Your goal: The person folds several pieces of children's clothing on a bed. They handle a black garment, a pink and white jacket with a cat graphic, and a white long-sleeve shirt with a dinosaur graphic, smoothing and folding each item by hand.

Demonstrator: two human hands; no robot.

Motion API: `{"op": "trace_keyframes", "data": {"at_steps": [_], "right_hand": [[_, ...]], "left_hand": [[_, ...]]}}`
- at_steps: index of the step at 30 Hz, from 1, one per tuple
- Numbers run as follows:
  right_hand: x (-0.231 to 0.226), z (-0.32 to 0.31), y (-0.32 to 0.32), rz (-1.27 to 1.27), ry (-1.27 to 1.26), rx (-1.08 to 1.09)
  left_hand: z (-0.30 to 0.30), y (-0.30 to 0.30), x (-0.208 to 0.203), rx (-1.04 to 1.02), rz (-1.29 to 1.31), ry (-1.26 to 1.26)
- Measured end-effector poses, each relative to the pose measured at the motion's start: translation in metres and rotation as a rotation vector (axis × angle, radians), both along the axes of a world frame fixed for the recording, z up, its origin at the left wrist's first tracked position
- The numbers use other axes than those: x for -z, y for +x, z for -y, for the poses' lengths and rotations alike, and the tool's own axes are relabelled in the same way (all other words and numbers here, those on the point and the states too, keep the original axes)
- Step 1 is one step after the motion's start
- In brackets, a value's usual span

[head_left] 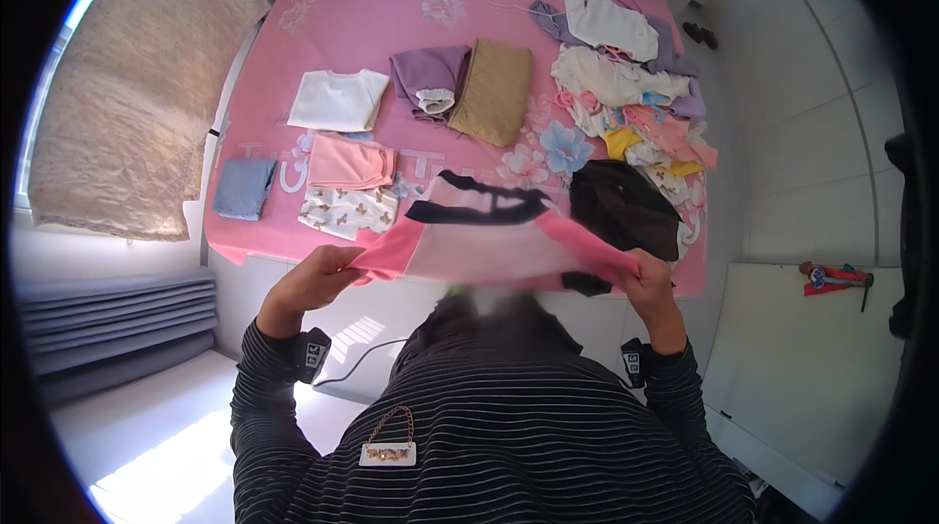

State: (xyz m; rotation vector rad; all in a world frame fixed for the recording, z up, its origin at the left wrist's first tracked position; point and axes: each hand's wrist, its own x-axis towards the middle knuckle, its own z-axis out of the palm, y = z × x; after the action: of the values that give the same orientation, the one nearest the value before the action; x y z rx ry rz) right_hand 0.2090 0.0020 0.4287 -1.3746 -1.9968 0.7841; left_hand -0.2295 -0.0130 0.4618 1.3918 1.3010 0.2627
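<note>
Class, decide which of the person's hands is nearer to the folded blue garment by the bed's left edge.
Left. The left hand is below and right of the blue garment in the picture; the right hand is much farther right.

From my remote station I count one bed point(372, 25), two hands, left point(318, 279) and right point(653, 287), one pink-and-white garment point(469, 255), six folded pieces point(337, 100), two wrist devices point(313, 355), two shoes point(699, 34); heaped clothes point(611, 84) uncountable.
</note>
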Motion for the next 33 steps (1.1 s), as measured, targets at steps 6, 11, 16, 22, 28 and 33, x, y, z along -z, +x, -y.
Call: {"op": "trace_keyframes", "data": {"at_steps": [6, 11, 16, 22, 28, 33], "right_hand": [[-0.013, -0.007, 0.016, -0.061, -0.251, 0.054], [0.068, -0.084, 0.025, -0.044, -0.206, 0.098], [0.220, -0.166, 0.046, 0.409, -0.057, 0.237], [0.336, -0.111, 0.046, 0.191, -0.366, 0.407], [0.392, -0.021, -0.004, 0.115, -0.777, 0.436], [0.390, -0.006, -0.030, -0.195, -0.997, 0.510]], "left_hand": [[-0.028, -0.002, 0.001, -0.034, 0.168, 0.096], [-0.126, 0.012, 0.081, -0.036, 0.140, 0.266], [-0.202, 0.021, 0.259, -0.312, -0.364, 0.526], [-0.109, 0.022, 0.398, -0.588, -0.321, -0.027], [-0.008, 0.097, 0.414, -0.635, -0.202, -0.638], [0.002, 0.125, 0.415, -0.813, -0.046, -0.627]]}}
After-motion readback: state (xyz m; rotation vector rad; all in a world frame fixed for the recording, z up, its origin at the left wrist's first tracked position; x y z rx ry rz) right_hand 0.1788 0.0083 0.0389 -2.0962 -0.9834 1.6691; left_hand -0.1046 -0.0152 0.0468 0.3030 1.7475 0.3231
